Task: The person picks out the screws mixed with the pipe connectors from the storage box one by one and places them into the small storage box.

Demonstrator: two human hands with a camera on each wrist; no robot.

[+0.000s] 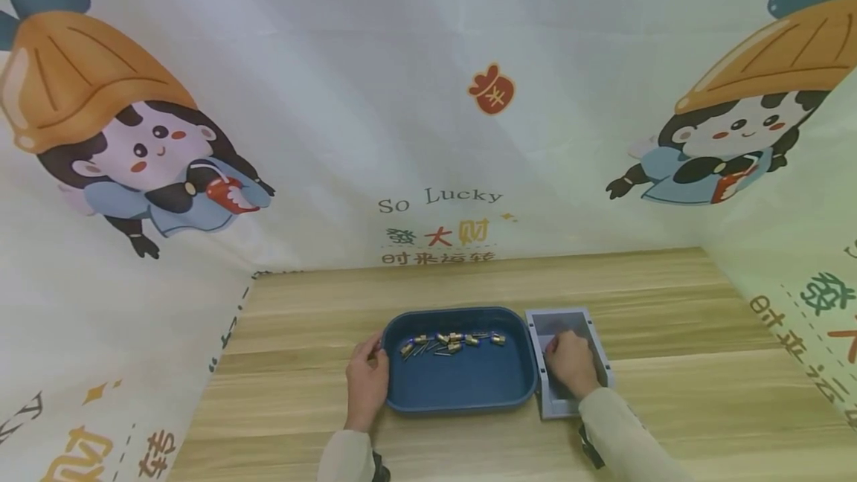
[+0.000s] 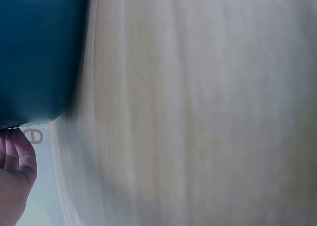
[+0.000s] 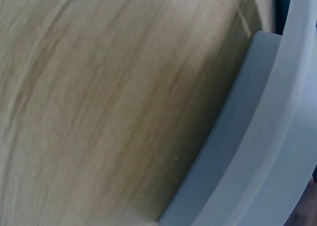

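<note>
A: Head view, counts?
B: One blue tray (image 1: pixel 462 387), one grey box (image 1: pixel 562 324) just beside its right end, two hands. Brass-headed bits (image 1: pixel 455 347) in the tray: roughly seven, bunched toward the far side; overlap, can't count exactly.
A: Fingers?
B: Left hand (image 1: pixel 366 381) grips the tray's left rim, fingers bent. Right hand (image 1: pixel 572 363) is down inside the box, fingers curled; can't tell if they hold anything.
A: Surface, room?
B: Wood-grain tabletop (image 1: pixel 301 333); pale cloth walls (image 1: pixel 375 95), two big cartoon figures (image 1: pixel 161 162), one red pouch print (image 1: pixel 492 89), "So Lucky" lettering.
A: Left wrist?
B: One tray corner, bent fingers at its edge, tabletop blurred.
A: Right wrist?
B: One box wall, tabletop alongside. Finger state unreadable.
</note>
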